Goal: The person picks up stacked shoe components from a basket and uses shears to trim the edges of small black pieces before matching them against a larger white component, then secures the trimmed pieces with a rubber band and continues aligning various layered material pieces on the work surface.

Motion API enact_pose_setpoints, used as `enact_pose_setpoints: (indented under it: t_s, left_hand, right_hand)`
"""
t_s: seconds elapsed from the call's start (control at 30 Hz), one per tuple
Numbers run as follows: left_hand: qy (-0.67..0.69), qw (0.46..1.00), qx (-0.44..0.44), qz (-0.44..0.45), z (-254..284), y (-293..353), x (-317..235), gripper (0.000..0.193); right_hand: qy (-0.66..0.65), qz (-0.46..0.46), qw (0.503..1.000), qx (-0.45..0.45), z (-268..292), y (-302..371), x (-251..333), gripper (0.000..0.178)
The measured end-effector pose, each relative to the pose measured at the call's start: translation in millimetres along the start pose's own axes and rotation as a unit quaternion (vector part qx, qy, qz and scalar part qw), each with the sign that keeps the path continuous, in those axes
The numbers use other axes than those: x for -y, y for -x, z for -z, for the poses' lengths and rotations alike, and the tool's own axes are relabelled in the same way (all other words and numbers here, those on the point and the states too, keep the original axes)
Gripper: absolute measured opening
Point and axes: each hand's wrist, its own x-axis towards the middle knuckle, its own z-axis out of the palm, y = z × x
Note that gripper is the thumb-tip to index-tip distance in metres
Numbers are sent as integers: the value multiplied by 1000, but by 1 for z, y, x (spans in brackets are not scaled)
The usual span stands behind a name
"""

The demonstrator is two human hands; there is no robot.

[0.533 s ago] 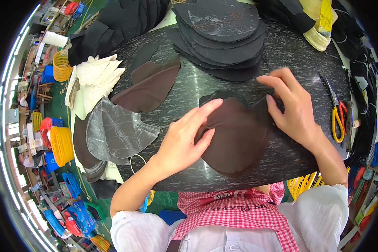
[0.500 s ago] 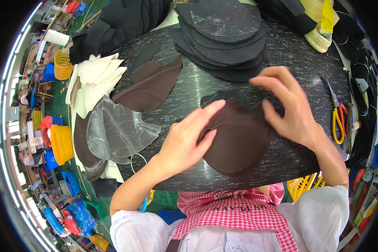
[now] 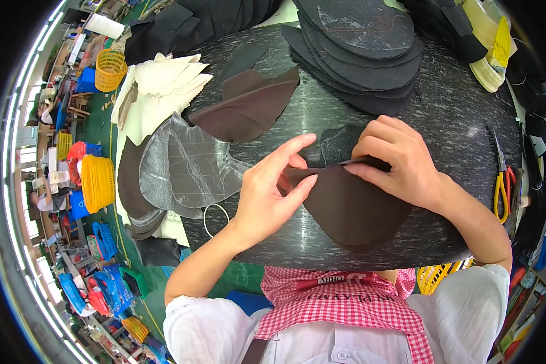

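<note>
A dark brown rounded piece, seemingly leather or cloth, lies near the front of the dark table. My right hand pinches its upper edge between thumb and curled fingers, raising that edge in a fold. At the piece's left corner is my left hand, its thumb on the near side and a bent finger behind; the index finger stretches out free. Just beyond the fold a small black piece shows, partly covered by my right hand. To the left rests another folded brown piece.
Stacked black rounded pieces stand at the back. Cream pieces and grey-marked pieces lie left, near a thin white ring. Scissors with yellow and red handles are at right. The table's front edge curves before me.
My right hand has gone from spread fingers to pinching the brown piece's upper edge. That edge is now lifted and folded. The whole view has shifted slightly.
</note>
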Motion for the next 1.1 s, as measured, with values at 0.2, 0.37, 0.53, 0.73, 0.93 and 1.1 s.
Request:
enact_pose_setpoints:
  t_s: [0.2, 0.37, 0.53, 0.73, 0.93, 1.1]
  left_hand:
    - [-31, 1000, 4, -3, -1, -3, -3, 56]
    - [-54, 998, -1, -13, 1, -3, -3, 55]
    - [-53, 998, 21, -26, 11, -11, -2, 52]
    - [-192, 968, 1, -159, 30, -24, 11, 46]
    - [-270, 932, 46, -238, 13, 29, -4, 64]
    - [-354, 900, 161, -197, 20, 36, 8, 78]
  right_hand:
    - [139, 32, 990, -21, 0, -9, 3, 24]
    - [39, 132, 989, -46, -2, 0, 15, 23]
    - [-1, 55, 994, 91, -17, 6, 31, 25]
    - [69, 120, 983, 119, -17, 5, 35, 40]
    - [77, 92, 973, 196, -10, 5, 41, 72]
    - [36, 93, 941, 324, 4, 56, 75, 80]
